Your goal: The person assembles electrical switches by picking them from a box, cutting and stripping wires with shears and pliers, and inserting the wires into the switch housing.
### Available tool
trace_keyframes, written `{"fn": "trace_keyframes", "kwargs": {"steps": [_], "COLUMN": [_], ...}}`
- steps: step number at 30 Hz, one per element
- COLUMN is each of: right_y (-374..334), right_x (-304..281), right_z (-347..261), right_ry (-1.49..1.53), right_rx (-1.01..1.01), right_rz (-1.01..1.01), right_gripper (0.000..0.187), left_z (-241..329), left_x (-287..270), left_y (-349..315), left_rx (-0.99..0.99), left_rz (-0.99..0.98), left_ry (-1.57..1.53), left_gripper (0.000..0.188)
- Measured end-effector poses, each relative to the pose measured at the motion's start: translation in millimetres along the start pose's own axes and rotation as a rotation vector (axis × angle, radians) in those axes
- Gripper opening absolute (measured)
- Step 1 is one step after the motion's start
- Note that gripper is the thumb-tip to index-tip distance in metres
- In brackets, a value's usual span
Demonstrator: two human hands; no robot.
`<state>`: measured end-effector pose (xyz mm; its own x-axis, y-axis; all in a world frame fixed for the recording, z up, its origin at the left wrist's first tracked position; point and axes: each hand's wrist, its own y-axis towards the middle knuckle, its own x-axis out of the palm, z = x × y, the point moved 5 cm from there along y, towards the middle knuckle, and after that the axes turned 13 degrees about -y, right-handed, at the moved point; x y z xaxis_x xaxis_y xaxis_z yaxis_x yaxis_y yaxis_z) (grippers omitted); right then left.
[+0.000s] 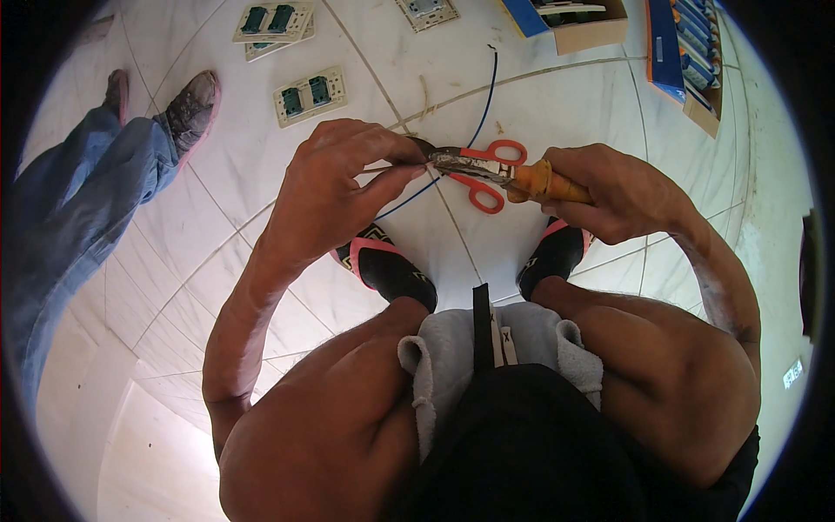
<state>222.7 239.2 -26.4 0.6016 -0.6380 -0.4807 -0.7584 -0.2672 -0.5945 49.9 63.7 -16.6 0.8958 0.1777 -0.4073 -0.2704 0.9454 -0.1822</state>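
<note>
Orange-handled worn metal pliers [487, 167] gripped in closed right hand [609, 193], jaws at nine o'clock biting thin blue wire [481, 104], left hand [335, 178] pinching wire there, red-handled scissors [484, 177] on white tiled floor [217, 261] beneath.

An indoor room serving as an electrician's work spot, with the job done on the floor rather than at a bench. Pale marbled floor tiles [261, 187] with dark grout lines carry loose wall switch plates [310, 96] with green inserts, laid out in a row. Open cardboard boxes [581, 22] of packaged fittings stand along the far edge, one with a blue flap. Red-handled scissors [487, 178] and a thin blue wire [484, 104] lie among them. A second person in jeans [78, 187] stands close by.
</note>
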Motion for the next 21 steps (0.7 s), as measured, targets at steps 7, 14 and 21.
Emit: {"fn": "trace_keyframes", "kwargs": {"steps": [7,14,21], "right_y": [0.3,-3.2,-2.0], "right_x": [-1.0,9.8,13.2], "right_z": [-0.6,9.0,4.9], "right_ry": [0.174,0.685,0.902], "right_rx": [0.029,-0.042,-0.009], "right_rz": [-0.148,-0.205,-0.298], "right_gripper": [0.043,0.047,0.045], "left_z": [0.5,5.2,4.4], "left_x": [0.9,2.3,3.7], "left_y": [-2.2,-0.8,-1.5], "left_rx": [0.066,0.152,0.149], "left_rz": [0.024,0.034,0.032], "left_ry": [0.051,0.093,-0.02], "left_gripper": [0.016,0.019,0.018]}}
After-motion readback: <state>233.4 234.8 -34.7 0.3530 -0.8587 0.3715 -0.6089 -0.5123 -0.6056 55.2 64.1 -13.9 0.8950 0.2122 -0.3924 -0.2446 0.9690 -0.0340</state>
